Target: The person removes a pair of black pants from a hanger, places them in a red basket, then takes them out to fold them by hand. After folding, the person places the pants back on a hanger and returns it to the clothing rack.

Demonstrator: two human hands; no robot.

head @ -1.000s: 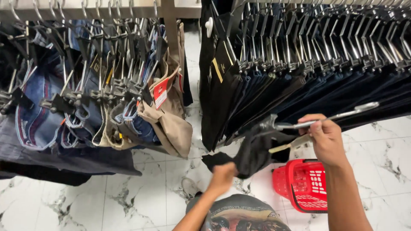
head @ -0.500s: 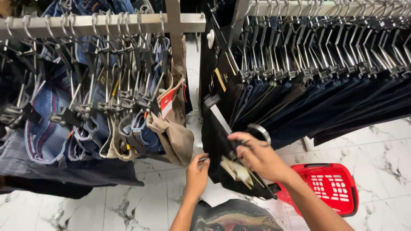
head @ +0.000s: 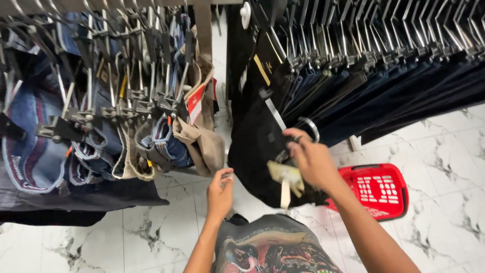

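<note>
2 hands work at 1 black garment (head: 257, 151) hanging at the rack's end: the right hand (head: 310, 159) is clamped on its hanger clip, and the left hand (head: 220, 192) pinches its lower edge. 1 red basket (head: 376, 189) stands on the floor. Compared with before, the left hand is now lower and the paper tags (head: 285, 177) hang more visible.

The right hand (head: 313, 159) hides part of the black garment's (head: 257, 146) hanger. The rail tops run off the far edge, and the paper tag (head: 287, 176) is blurred.

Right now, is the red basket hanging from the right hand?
No, the red basket sits on the marble floor; the right hand grips a hanger with dark trousers.
</note>
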